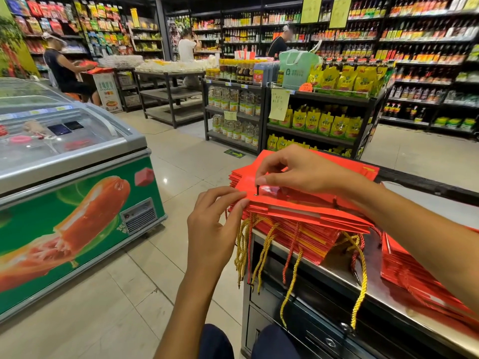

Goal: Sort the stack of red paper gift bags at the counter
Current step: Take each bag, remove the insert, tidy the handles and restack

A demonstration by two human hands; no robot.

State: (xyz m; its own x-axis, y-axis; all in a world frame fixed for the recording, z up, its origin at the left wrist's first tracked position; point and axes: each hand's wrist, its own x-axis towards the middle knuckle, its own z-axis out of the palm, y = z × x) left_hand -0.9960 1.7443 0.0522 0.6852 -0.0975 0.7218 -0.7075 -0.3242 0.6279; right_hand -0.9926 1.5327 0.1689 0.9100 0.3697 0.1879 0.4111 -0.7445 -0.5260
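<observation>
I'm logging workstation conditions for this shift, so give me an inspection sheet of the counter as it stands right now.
Surface: metal counter, drawers below its front edge.
Job's things: stack of red paper gift bags at the counter's near corner, gold and red cord handles hanging over the edge; second red pile to the right.
Clutter: nothing seen.
Grippers: left hand pinches the top bag's corner; right hand pinches a small dark cord end at the top bag's hole.
Cables: nothing seen.
Surroundings: chest freezer to the left, tiled floor, stocked shop shelves ahead, three people farther back.
</observation>
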